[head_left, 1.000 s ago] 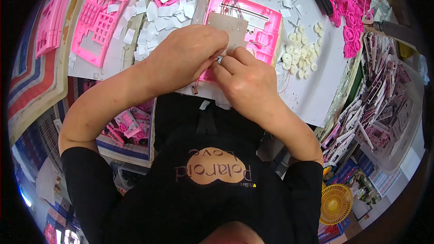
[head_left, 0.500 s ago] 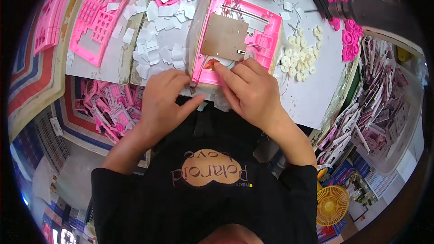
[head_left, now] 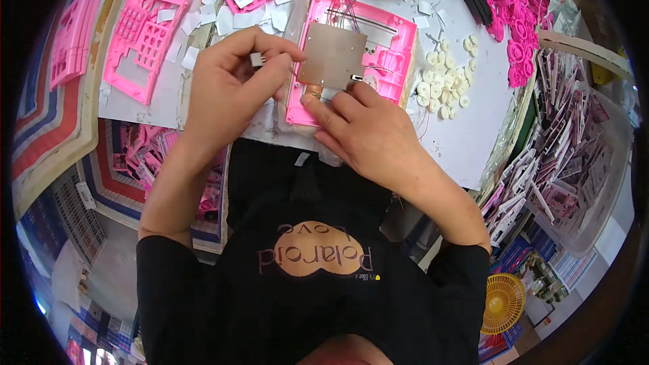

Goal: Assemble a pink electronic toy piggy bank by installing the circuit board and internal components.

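Your left hand (head_left: 230, 84) is pinching a small white connector (head_left: 257, 59) beside the pink housing (head_left: 395, 34); your right hand (head_left: 368, 135) is pressing open-fingered on it.

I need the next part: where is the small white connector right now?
In the head view, the small white connector is pinched in the left hand, just left of the pink housing.

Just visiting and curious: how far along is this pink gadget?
Done: a metal plate and wires already sit inside the pink housing. In hand: the left hand pinches a small white connector while the right hand steadies the housing. Left: the housing lies open, and other pink frames wait unfilled.
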### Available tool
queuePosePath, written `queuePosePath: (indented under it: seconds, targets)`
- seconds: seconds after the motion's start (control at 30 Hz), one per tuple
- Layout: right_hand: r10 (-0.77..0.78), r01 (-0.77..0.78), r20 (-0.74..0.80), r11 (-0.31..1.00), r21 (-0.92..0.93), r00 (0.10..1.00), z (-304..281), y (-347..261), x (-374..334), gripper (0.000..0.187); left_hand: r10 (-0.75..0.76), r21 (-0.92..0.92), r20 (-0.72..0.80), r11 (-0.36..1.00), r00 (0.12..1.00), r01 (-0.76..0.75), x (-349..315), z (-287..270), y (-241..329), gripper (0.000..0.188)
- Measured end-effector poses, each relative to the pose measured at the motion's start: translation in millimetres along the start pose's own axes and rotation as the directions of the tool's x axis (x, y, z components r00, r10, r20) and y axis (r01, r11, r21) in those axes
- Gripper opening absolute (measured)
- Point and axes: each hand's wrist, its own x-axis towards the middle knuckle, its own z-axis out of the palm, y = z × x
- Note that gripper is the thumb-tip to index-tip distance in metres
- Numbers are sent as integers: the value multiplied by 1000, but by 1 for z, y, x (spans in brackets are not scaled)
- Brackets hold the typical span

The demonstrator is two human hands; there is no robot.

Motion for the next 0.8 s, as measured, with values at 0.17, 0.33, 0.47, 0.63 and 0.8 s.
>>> queuePosePath:
  seconds: [0.17, 0.33, 0.47, 0.63, 0.8]
  targets:
    - [33, -30, -55, 998, 51, 998, 4, 2, -8, 30, -69, -244, 48, 967, 996, 79, -2, 19, -5, 12]
    - [206, -152, -166, 945, 290, 964, -21, 13, -18, 27, 90, 169, 147, 979, 985, -115, -11, 29, 4, 12]
    - [399, -181, -181, 714, 676, 899, -29, 11, -22, 34, 188, 323, 267, 907, 945, -271, -12, 40, 6, 11]
    - [383, -156, -204, 724, 671, 901, -19, 24, -37, 32, 219, 454, 476, 769, 852, -450, 2, 39, 9, 23]
    - [583, -312, 21, 405, 859, 813, -24, 27, -36, 12, 146, 627, 599, 527, 787, -574, 20, 19, 6, 32]
